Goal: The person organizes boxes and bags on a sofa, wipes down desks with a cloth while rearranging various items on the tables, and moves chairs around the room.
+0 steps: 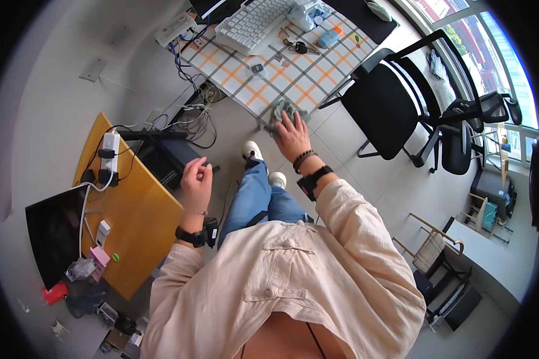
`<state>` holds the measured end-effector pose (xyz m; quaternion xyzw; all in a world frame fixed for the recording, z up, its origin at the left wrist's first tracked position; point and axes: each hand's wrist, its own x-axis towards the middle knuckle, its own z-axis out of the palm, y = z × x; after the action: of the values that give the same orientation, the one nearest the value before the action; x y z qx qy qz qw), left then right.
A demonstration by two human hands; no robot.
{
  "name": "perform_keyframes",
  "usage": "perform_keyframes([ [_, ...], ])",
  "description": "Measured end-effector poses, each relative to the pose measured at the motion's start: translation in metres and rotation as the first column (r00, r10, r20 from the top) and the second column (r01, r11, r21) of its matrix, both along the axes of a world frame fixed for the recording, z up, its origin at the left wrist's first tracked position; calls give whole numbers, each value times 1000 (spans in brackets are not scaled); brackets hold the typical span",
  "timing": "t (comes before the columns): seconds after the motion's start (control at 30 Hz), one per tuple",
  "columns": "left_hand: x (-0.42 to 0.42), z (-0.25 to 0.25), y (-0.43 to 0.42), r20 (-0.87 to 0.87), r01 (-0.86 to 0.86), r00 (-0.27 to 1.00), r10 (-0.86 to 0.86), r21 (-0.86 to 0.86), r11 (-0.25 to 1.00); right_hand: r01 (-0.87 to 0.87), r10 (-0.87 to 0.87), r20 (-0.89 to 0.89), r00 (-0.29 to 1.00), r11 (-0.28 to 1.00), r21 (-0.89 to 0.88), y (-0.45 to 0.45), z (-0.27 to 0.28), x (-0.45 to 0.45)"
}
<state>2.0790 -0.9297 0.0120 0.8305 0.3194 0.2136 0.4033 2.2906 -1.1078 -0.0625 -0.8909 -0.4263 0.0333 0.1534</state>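
Note:
My right hand [292,137] is on a crumpled grey-green cloth [286,110] at the near corner of the table, its fingers pressed onto the fabric. The table has a checked cover [269,90] in white, grey and orange. My left hand [196,182] hangs in the air left of my legs, its fingers curled together with nothing visible in them. On the cover beyond the cloth lie a small dark device [257,69], keys [300,46] and a blue bottle with an orange cap [329,37].
A white keyboard [251,25] stands at the table's far left. Loose cables [191,113] hang beside and below the table. Black chairs [382,106] are on the right. A wooden desk [135,221] with a power strip [109,149] and monitor [54,230] is on the left.

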Motion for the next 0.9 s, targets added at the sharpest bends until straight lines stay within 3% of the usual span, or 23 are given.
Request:
perform_keyframes([
  [0.07, 42, -10, 10, -14, 83, 996, -84, -55, 995, -73, 73, 0, 997, 997, 25, -10, 6, -5],
  [0.13, 91, -25, 21, -12, 158, 987, -159, -64, 985, 45, -47, -126, 991, 999, -18, -18, 13, 3],
  [0.17, 117, -35, 26, 5, 192, 981, -192, -56, 980, 195, -189, -134, 973, 980, 28, -19, 7, 8],
  [0.23, 169, -46, 33, -2, 276, 961, -277, -45, 960, 243, -243, -65, 968, 970, -15, -7, 10, 8],
  [0.3, 216, -58, 40, -71, 348, 937, -343, 84, 934, 11, -19, -71, 997, 994, -110, 8, 22, 8],
  [0.37, 252, -46, 45, -303, 430, 871, -387, 85, 899, -142, 122, -156, 980, 982, -126, 20, 28, 11],
  [0.43, 275, -59, 52, -438, 532, 790, -430, 139, 836, -123, 98, -169, 981, 982, -141, 22, 29, 21],
  [0.5, 287, -66, 55, -465, 586, 744, -480, 108, 803, -113, 82, -194, 977, 982, -154, 22, 28, 21],
  [0.57, 291, -70, 69, -492, 638, 695, -525, 85, 765, 3, -37, -185, 982, 983, -183, 29, 21, 20],
  [0.63, 284, -63, 84, -212, 488, 861, -462, 89, 869, -11, -21, -182, 983, 984, -178, 49, 21, 30],
  [0.7, 268, -52, 112, 8, 228, 973, -233, 172, 958, -55, 36, -202, 979, 995, -86, 88, 17, 47],
  [0.73, 255, -50, 129, 55, 151, 986, -159, 132, 980, -89, 80, -200, 976, 996, -33, 114, 17, 58],
  [0.77, 241, -51, 149, 89, 68, 990, -107, 356, 932, -120, 121, -173, 977, 993, 19, 144, 8, 66],
  [0.8, 226, -45, 160, 32, -4, 1000, -1, 172, 985, -154, 164, -186, 969, 986, 68, 177, 7, 75],
  [0.87, 205, -44, 180, 55, -73, 997, 59, 303, 950, -161, 191, -176, 966, 972, 171, 237, -1, 88],
  [0.9, 195, -49, 186, 35, -93, 996, 87, 247, 965, -174, 206, -155, 966, 965, 198, 261, -2, 95],
])
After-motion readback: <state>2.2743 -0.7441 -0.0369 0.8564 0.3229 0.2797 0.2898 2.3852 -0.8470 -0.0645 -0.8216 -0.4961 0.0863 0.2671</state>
